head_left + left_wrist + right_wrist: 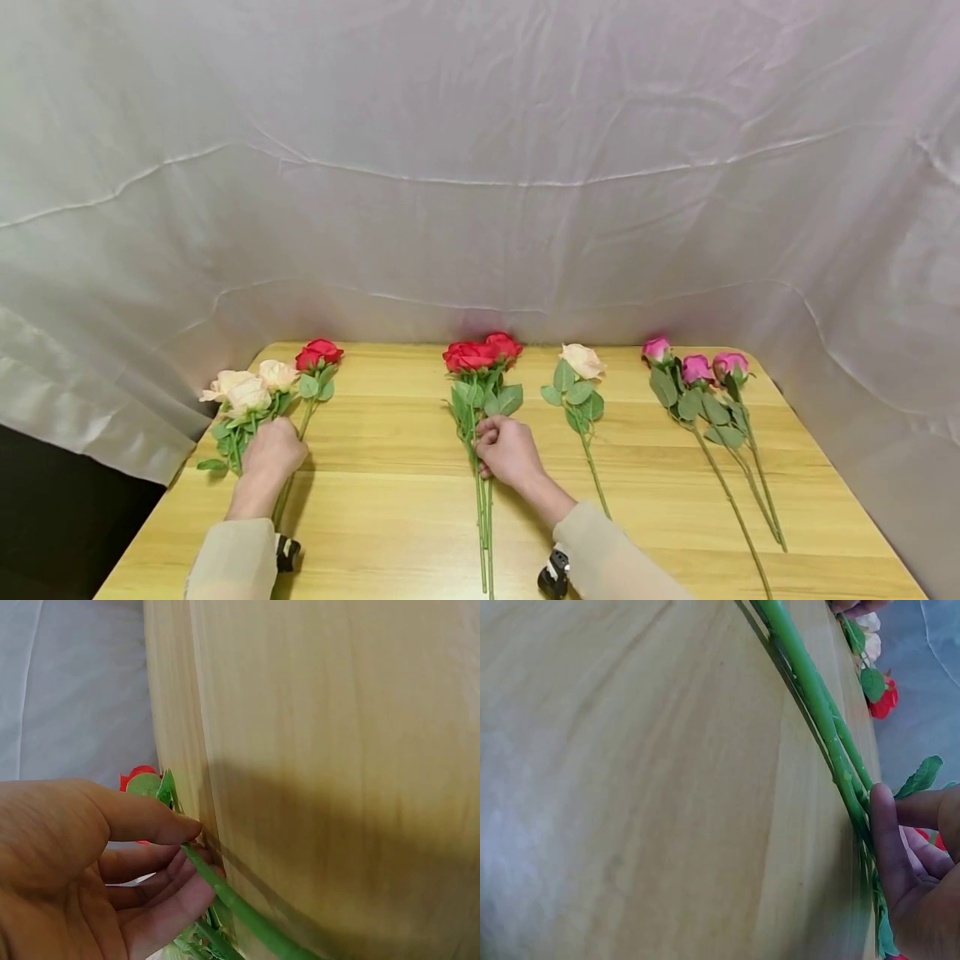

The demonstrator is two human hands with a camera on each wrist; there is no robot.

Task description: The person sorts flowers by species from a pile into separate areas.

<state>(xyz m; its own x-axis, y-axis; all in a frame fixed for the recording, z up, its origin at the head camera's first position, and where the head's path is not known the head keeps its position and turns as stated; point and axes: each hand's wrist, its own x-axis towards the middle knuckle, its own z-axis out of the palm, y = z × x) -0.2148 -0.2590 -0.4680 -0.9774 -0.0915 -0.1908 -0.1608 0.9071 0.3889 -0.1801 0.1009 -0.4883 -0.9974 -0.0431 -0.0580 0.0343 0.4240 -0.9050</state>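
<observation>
On the left, my left hand [273, 454] pinches the green stem [247, 915] of a single red rose [319, 354] between thumb and fingers. Cream roses [247, 393] lie beside that hand, their stems mostly hidden beneath it. At the middle of the table, my right hand [510, 452] has thumb and fingertips at the stems [817, 712] of a bunch of red roses [471, 357], just under the leaves. It appears to pinch a stem there; the fingers partly cover the contact. The bunch's lower stems stretch towards the near edge.
One cream rose [583, 361] lies right of the red bunch, its lower stem passing near my right sleeve [607, 550]. Three pink roses [697, 369] lie at the right of the wooden table [390, 467]. Grey-white cloth [480, 233] hangs behind and along the sides.
</observation>
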